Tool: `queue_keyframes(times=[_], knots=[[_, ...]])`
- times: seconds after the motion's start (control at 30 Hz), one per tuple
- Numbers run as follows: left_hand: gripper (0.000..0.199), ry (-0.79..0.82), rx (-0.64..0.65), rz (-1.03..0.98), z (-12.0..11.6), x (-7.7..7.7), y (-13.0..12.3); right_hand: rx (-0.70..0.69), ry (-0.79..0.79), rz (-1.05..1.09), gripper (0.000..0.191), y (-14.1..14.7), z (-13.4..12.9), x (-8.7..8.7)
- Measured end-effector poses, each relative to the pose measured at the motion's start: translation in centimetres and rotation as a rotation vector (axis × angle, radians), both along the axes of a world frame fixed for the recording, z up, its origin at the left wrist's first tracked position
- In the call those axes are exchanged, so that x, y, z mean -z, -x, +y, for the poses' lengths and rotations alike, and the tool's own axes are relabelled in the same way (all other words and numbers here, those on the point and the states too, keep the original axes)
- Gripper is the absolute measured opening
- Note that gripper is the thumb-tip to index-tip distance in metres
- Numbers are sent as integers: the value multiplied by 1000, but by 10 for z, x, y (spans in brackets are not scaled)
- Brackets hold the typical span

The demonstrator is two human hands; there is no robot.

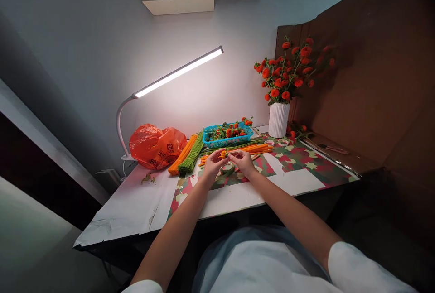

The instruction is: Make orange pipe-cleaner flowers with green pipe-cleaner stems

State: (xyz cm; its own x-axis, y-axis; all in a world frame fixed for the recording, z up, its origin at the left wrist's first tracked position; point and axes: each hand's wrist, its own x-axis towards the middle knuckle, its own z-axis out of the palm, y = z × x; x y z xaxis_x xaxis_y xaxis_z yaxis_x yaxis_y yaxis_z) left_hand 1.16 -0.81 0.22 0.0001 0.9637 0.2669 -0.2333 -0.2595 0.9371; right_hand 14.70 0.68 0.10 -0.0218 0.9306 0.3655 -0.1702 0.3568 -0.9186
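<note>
Between my two hands, over the middle of the table, is a small orange flower (224, 154) with some green at its base. My left hand (213, 162) pinches it from the left side. From the right, the fingertips of my right hand (243, 160) close on the same flower near its green part. Just below the hands a roll of green tape (227, 168) lies on the table. Loose orange pipe cleaners (256, 149) lie behind and to the right of my hands.
A blue basket (209, 142) holds orange flowers with green stems. Left of it lie green pipe cleaners (192, 155), orange pipe cleaners (181, 155) and an orange plastic bag (156, 146). A white vase (279, 120) of flowers stands back right. Pliers (335, 149) rest at the right. A lamp (180, 72) hangs above.
</note>
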Motion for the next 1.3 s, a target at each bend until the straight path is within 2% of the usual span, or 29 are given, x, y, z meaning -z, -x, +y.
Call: queue_keyframes(times=[0.3, 0.37, 0.47, 0.6, 0.67, 0.83, 0.97, 1.1, 1.17, 1.3], knots=[[54, -31, -17, 10, -4, -4, 0, 18, -24, -122, 28, -7, 3, 2], [54, -28, -21, 9, -5, -5, -1, 69, -84, -166, 31, -9, 3, 2], [55, -21, -39, 26, -6, -7, 0, 218, -282, -260, 33, -12, 1, 0], [55, -3, -90, 63, -2, -6, 2, 378, -511, -473, 14, -13, -3, -2], [53, -3, -97, 78, -1, -4, 3, 413, -551, -587, 7, -13, -4, -1], [51, -4, -64, 129, 0, -2, 2, 438, -551, -719, 10, -10, -7, 1], [51, 13, -57, 144, -1, -3, 2, 370, -482, -736, 8, -8, -6, 2], [50, 21, -92, 126, -1, -5, 5, 257, -368, -588, 12, -7, 2, 5], [49, 5, -91, 121, -2, -6, 6, 152, -339, -462, 17, -6, 7, 7], [45, -61, -39, 124, -5, -8, 6, -160, -214, -232, 34, -5, 7, 6]])
